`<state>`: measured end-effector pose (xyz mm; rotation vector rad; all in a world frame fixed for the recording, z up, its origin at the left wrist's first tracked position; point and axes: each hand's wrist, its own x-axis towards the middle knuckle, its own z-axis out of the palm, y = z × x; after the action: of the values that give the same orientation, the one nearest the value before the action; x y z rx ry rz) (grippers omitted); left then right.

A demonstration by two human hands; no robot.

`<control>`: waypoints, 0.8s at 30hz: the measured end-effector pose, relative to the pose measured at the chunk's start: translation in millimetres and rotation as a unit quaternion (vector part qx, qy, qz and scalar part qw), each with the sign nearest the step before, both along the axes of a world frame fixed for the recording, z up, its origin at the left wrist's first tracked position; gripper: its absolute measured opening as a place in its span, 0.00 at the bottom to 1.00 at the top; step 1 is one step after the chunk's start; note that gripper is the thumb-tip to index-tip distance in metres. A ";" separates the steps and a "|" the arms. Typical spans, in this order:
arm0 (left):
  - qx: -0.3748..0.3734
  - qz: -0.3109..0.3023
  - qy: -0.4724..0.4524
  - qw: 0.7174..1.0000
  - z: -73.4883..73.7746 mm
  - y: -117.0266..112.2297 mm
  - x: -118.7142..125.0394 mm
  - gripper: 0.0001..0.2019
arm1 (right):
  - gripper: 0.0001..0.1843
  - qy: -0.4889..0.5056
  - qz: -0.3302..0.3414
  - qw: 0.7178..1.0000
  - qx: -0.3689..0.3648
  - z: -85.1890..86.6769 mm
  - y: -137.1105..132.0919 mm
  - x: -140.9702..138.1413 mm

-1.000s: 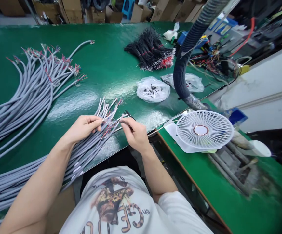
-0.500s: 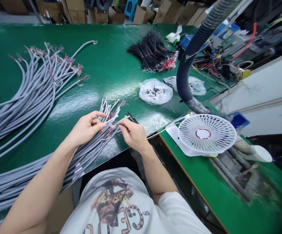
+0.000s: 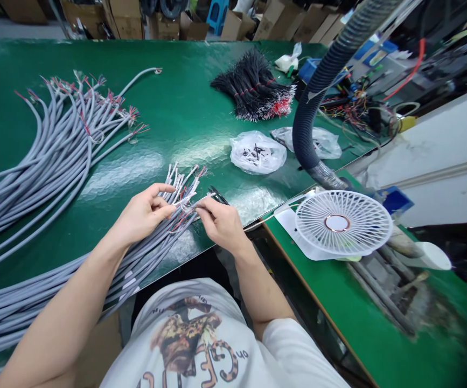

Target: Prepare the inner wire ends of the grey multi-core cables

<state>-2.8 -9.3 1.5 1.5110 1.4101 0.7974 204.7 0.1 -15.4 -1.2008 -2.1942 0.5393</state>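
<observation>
My left hand [image 3: 142,213] pinches the stripped end of one grey cable [image 3: 179,202] from the near bundle of grey cables [image 3: 136,258] that lies across the green table's front edge. Thin red and white inner wires stick out of the cable ends. My right hand [image 3: 221,221] is closed on a small black tool [image 3: 218,195] whose tip points up and right, and its fingertips meet the same cable end beside my left fingers.
A second, larger bundle of grey cables [image 3: 51,151] fans across the left of the green table [image 3: 185,108]. Black wire bundles [image 3: 253,86] and two plastic bags [image 3: 257,152] of small parts lie farther back. A ribbed hose [image 3: 318,91] hangs at right above a white fan [image 3: 342,222].
Since a second ago the view has shifted slightly and my left fingers have spread a little around the cable end. Both hands stay at the same spot.
</observation>
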 end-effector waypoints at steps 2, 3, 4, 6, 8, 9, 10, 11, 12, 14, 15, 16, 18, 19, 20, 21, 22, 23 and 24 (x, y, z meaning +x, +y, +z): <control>0.003 0.001 0.008 1.000 0.3 -0.1 0.3 0.22 | 0.08 0.007 0.003 1.000 -0.001 -0.8 0.5 -1.2; 0.003 0.002 0.011 1.000 0.0 -0.2 0.2 0.22 | 0.08 0.012 0.004 1.000 -0.004 -1.5 0.8 -2.1; 0.003 0.002 0.013 1.000 -0.6 -0.2 0.0 0.22 | 0.08 0.018 0.004 1.000 -0.007 -2.5 1.2 -3.2; 0.000 0.002 0.010 1.000 -2.7 -0.1 -0.9 0.21 | 0.08 0.034 0.004 0.999 -0.018 -5.0 2.3 -6.1; -0.004 0.001 0.002 1.000 -5.3 0.0 -2.0 0.18 | 0.08 0.059 0.004 0.998 -0.031 -8.1 3.6 -10.3; -0.006 0.001 -0.002 1.000 -6.5 0.1 -2.4 0.17 | 0.08 0.077 0.005 0.996 -0.036 -9.8 4.3 -12.7; -0.008 0.002 -0.004 1.000 -7.4 0.2 -2.5 0.16 | 0.08 0.100 0.004 0.994 -0.042 -11.4 4.8 -15.4; -0.009 0.001 -0.006 1.000 -8.0 0.4 -2.5 0.15 | 0.07 0.130 0.004 0.990 -0.050 -13.0 5.2 -18.1; -0.009 -0.001 -0.008 1.000 -8.4 0.7 -2.2 0.14 | 0.07 0.163 0.004 0.985 -0.062 -14.4 5.2 -20.8; -0.004 -0.005 -0.010 1.000 -8.8 1.2 -1.1 0.12 | 0.07 0.229 0.007 0.969 -0.090 -16.5 3.8 -25.2; 0.003 -0.008 -0.011 1.000 -9.1 1.4 -0.4 0.11 | 0.07 0.255 0.007 0.962 -0.103 -17.1 2.3 -26.6; 0.012 -0.009 -0.012 1.000 -9.3 1.5 0.3 0.10 | 0.08 0.272 0.005 0.956 -0.111 -17.4 0.2 -27.5; 0.038 -0.006 -0.005 0.999 -9.8 1.1 1.5 0.08 | 0.08 0.286 -0.003 0.952 -0.109 -17.1 -5.4 -27.4; 0.052 -0.003 0.004 0.999 -9.9 0.6 2.1 0.08 | 0.08 0.285 -0.009 0.953 -0.101 -16.6 -8.5 -26.7; 0.066 0.000 0.016 0.998 -10.0 0.0 2.6 0.07 | 0.08 0.279 -0.014 0.956 -0.093 -16.2 -11.5 -25.6; 0.080 0.001 0.029 0.996 -10.0 -0.6 3.1 0.07 | 0.08 0.271 -0.017 0.959 -0.083 -15.8 -14.1 -24.4; 0.090 -0.002 0.042 0.995 -10.0 -1.2 3.5 0.06 | 0.08 0.263 -0.019 0.962 -0.077 -15.6 -16.1 -23.3; 0.099 -0.008 0.053 0.994 -10.1 -1.5 3.9 0.06 | 0.08 0.256 -0.019 0.964 -0.072 -15.8 -17.3 -22.4; 0.106 -0.016 0.061 0.992 -10.4 -1.6 4.2 0.06 | 0.08 0.253 -0.017 0.965 -0.071 -16.2 -17.6 -21.8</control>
<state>1.4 -10.9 -9.0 1.7668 1.4215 0.8699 182.9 -17.5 -31.6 -1.0290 -1.7201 0.8927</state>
